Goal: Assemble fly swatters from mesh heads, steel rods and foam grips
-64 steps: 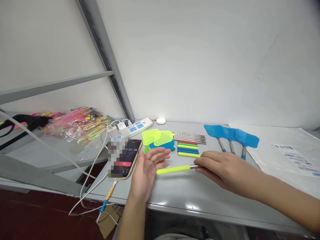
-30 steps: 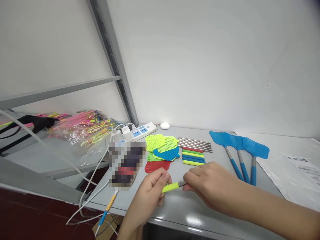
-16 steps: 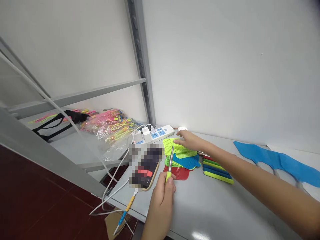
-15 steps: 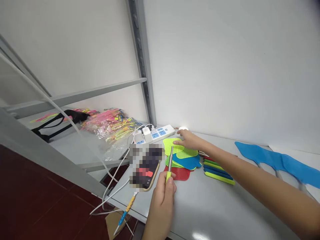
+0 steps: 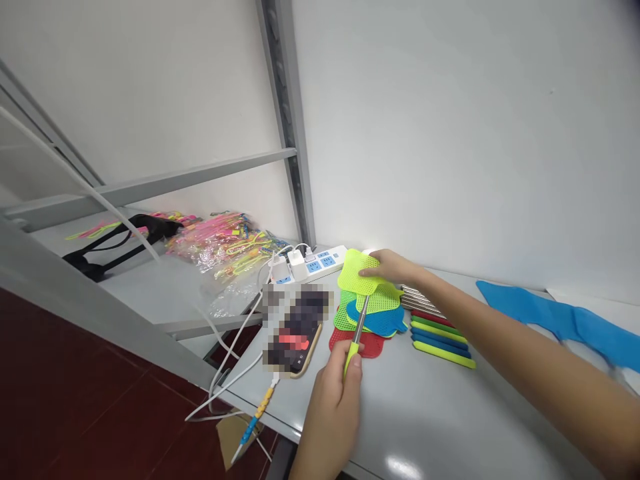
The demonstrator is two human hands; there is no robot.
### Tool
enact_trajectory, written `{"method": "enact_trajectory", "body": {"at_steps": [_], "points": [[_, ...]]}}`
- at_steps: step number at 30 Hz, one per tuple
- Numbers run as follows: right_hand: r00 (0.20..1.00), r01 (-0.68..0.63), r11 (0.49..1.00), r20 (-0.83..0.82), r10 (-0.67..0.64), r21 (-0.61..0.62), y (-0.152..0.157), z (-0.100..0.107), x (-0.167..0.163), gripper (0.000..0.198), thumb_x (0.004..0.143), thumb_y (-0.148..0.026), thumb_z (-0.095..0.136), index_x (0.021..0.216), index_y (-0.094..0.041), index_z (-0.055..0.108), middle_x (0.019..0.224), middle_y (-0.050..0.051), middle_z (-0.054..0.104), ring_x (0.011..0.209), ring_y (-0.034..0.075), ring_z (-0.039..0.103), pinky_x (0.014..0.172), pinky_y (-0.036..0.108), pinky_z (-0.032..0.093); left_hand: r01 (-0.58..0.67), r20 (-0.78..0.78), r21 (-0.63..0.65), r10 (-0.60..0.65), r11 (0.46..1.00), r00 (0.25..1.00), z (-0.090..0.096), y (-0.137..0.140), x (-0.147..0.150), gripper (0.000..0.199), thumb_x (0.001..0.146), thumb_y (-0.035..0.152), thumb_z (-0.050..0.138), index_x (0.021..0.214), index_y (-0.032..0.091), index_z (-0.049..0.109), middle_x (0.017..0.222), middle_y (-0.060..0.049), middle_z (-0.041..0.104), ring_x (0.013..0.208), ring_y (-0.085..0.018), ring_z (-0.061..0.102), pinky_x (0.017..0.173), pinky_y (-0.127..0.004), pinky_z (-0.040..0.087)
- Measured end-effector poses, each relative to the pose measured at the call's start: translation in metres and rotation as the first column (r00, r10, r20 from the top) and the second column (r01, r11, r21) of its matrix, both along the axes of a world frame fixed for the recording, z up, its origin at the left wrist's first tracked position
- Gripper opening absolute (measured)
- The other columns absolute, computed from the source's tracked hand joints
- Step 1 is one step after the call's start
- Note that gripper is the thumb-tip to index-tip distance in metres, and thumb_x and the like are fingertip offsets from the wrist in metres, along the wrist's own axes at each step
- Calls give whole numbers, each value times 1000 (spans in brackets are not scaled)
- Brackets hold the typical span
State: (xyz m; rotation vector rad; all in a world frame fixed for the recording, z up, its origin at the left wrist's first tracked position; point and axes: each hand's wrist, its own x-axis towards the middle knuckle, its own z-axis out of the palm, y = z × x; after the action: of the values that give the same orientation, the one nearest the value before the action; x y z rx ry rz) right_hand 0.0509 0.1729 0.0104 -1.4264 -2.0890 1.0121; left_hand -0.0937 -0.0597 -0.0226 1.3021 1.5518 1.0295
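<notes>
Phone [image 5: 300, 337] and power strip [image 5: 327, 262] sit near mesh pieces [image 5: 379, 321].

The left hand [image 5: 336, 393] grips a yellow-handled rod [image 5: 361, 319]; just beyond it, the right hand [image 5: 393, 267] holds a yellow mesh paddle [image 5: 354, 269].

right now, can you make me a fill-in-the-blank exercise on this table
Between the left grip and the right grip, the metal rod is held by the ____ one.
The mesh paddle lying nearest the person is ____.
The swatter heads at the far right are ____.
Missing words: left; red; blue.
</notes>
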Motion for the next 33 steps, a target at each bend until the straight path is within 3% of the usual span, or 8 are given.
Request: {"method": "enact_trajectory", "body": {"at_steps": [4,7,10,15,19,24,29,33], "points": [[939,180,983,-295,-178,-20,-53,30,34,22,81,-42,57,82,-20,58,71,2,60,63,16,54,55,28,41,93,88,33,-95,995,992,-1,-2,1,35,96,49,39,103,21,59,74,1,49,71,-16,45,69,-25,36],[828,307,949,-469,-306,-77,-115,47,63,28,90,-43,42,70,-23,41,52,-6,33,46,11,32,45,26,31,228,232,-12,-219,973,948,-7,-6,9,39,94,52,41,109,21,58,72,2,43,69,-14,41,63,-23,33],[436,317,844,-724,-534,-432,-180,47,84,45,85,-44,59,59,-23,29,50,-9,20,44,8,19,41,23,24,370,311,-30,-343,929,886,-10,-11,24,40,94,53,43,109,20,58,69,4,37,65,-12,36,59,-22,30],[123,369,755,-777,-618,-542,-254,10,103,34,81,-40,71,67,-20,48,54,-7,40,45,6,26,44,20,30,537,284,2,-515,844,809,-1,-17,52,40,95,52,41,112,20,58,68,5,33,62,-11,30,55,-21,27],[147,522,725,-791,-594,-449,-282,-22,121,27,84,-41,68,74,-17,60,64,1,58,54,9,48,53,22,42,585,140,56,-587,809,798,0,-17,63,35,95,48,44,110,22,61,77,2,49,72,-12,43,65,-21,36],[114,633,673,-814,-569,-382,-293,-50,139,24,80,-40,71,77,-18,64,61,2,63,49,13,53,47,27,42,642,-73,70,-638,763,766,-8,-15,65,29,93,44,49,102,23,67,84,0,62,88,-17,55,76,-20,42],[119,545,734,-829,-546,-406,-290,-62,144,24,84,-41,67,85,-17,63,70,6,68,53,16,58,48,28,44,700,-186,8,-687,714,703,1,-16,73,33,92,46,48,98,22,70,84,0,67,79,-17,57,73,-19,45],[111,485,765,-838,-534,-423,-291,-59,146,23,84,-40,66,86,-18,63,68,4,65,54,15,55,48,27,42,677,-198,-11,-665,736,720,8,-16,80,35,91,48,47,91,22,71,78,0,67,73,-17,56,67,-19,45]]}}
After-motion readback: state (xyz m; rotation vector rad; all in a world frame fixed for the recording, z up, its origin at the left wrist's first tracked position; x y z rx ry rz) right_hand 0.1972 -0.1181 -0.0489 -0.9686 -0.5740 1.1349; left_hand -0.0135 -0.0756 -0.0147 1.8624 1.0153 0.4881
